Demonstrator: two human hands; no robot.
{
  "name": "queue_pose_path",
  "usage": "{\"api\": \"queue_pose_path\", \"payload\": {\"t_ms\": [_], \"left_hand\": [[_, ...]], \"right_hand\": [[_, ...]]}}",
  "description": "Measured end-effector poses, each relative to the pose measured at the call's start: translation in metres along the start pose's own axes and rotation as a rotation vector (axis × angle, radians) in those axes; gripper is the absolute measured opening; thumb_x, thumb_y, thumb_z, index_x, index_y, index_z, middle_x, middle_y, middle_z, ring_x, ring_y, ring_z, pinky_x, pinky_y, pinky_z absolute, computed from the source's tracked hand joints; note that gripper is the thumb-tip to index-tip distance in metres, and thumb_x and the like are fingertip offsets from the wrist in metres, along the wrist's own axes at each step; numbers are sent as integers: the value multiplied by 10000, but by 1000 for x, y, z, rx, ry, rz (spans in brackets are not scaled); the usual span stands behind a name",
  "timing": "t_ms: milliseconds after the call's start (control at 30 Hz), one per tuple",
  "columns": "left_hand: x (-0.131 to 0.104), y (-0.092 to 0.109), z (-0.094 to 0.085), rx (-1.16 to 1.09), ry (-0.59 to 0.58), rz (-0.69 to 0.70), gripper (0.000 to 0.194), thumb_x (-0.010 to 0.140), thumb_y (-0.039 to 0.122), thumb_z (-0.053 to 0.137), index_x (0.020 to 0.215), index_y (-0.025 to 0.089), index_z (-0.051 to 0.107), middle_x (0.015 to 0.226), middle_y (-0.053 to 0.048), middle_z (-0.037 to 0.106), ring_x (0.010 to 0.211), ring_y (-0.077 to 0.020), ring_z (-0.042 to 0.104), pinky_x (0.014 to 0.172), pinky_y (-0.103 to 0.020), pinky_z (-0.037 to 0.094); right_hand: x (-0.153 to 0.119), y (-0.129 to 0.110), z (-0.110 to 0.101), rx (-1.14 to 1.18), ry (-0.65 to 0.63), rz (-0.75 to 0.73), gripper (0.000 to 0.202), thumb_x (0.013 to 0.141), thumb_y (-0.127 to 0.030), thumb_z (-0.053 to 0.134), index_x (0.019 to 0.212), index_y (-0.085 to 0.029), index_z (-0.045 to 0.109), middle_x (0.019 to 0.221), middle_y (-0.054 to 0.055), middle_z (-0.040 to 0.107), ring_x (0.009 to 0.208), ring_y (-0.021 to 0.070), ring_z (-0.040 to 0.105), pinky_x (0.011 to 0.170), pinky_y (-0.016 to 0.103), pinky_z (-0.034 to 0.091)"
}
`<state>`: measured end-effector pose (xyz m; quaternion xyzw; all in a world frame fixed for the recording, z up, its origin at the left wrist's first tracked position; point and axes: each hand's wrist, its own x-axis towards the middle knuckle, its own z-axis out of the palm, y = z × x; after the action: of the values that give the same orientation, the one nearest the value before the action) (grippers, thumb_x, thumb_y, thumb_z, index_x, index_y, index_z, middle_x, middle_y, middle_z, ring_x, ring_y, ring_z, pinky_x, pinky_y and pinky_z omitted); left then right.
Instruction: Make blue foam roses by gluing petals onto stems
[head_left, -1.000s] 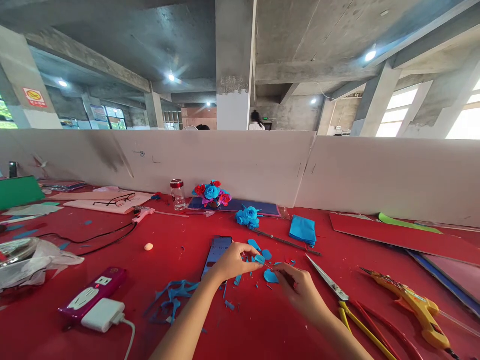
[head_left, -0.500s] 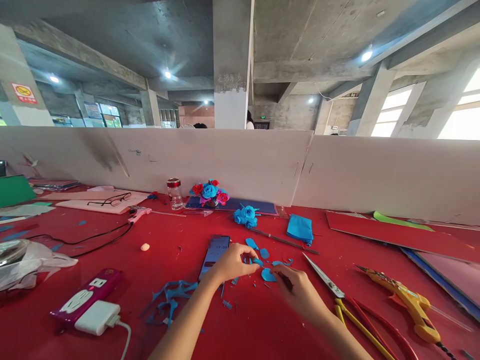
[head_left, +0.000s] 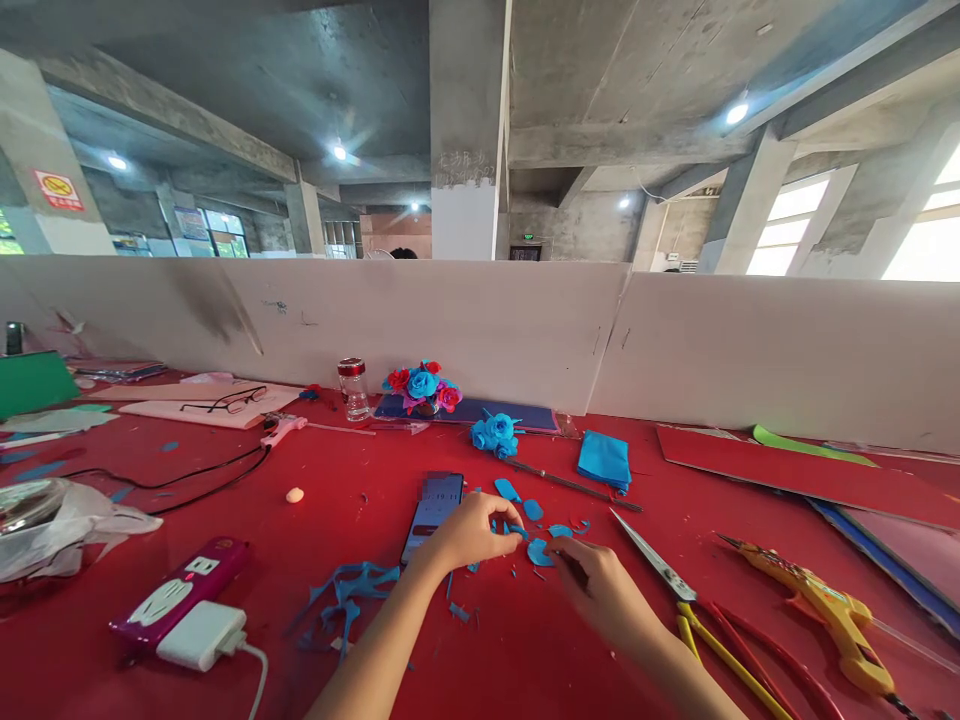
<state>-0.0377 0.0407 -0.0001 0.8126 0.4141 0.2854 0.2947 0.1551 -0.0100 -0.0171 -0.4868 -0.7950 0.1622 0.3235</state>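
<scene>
In the middle of the red table my left hand [head_left: 480, 532] is closed, thumb and fingers pinched on a small blue paper petal [head_left: 517, 530]. Just to its right is my right hand [head_left: 592, 572], its fingers bent together; whatever lies between them is too small to make out. A loose blue petal [head_left: 539, 553] lies between the two hands. Behind them are another rounded blue petal [head_left: 532, 510] and a longer blue cut piece [head_left: 508, 489]. Partly behind my left hand a phone [head_left: 433, 515] lies face up.
Scissors [head_left: 667, 570] and a yellow glue gun [head_left: 817, 605] lie to the right. Blue paper flowers [head_left: 494, 434], a metal rod [head_left: 574, 483] and stacked blue sheets [head_left: 604, 458] lie beyond the hands. Left are blue scraps [head_left: 349, 590] and a power strip [head_left: 180, 590] with a white charger [head_left: 201, 634].
The camera view has shifted slightly, moving the scene a little rightward. Both hands stay almost in place, with small finger movements around the petals.
</scene>
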Motion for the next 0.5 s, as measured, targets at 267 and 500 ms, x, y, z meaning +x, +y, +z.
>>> {"api": "queue_pose_path", "payload": {"t_ms": [267, 500], "left_hand": [[-2, 1, 2, 22, -10, 2, 168, 684, 219, 530, 764, 175, 671, 753, -13, 679, 675, -136, 581, 611, -197, 396], [-4, 1, 3, 71, 3, 9, 171, 683, 245, 536, 761, 185, 676, 716, -8, 679, 625, -132, 575, 576, -201, 382]], "right_hand": [[-2, 8, 4, -56, -46, 14, 220, 859, -279, 359, 805, -215, 562, 623, 7, 551, 514, 131, 440, 501, 227, 333], [-2, 9, 5, -75, -48, 15, 217, 858, -251, 348, 787, -212, 549, 604, -3, 526, 498, 126, 423, 491, 228, 318]]}}
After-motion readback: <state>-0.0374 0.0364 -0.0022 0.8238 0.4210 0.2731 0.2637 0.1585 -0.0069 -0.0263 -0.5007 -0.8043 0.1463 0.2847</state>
